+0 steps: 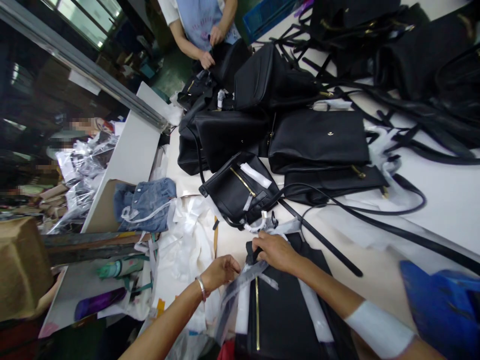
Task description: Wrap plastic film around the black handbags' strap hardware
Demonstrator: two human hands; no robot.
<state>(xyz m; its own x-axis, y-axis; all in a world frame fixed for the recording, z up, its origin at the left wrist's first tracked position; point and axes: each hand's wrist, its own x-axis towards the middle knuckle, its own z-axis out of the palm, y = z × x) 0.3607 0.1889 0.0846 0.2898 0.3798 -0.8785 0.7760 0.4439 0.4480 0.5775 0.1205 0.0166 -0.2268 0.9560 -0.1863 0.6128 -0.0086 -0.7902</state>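
Note:
A black bag (285, 305) with a gold zipper lies closest to me, with white wrapping on its straps. My right hand (275, 250) is closed at its top end, fingers round a short black strap (250, 252). Clear plastic film (240, 285) runs down from there along the bag's left side. Beside the film is my left hand (221, 274), its fingers loosely curled and apart from the thumb; whether they touch the film I cannot tell. Just beyond my hands lies a smaller black bag (242, 187) with a gold zipper and a white-wrapped piece.
More black bags (318, 137) and long straps cover the table (442, 210) ahead and right. Left are white wrapping sheets (191, 235), a folded denim item (146, 202) and a purple bottle (100, 303). A co-worker (202, 25) handles a black bag at the far end.

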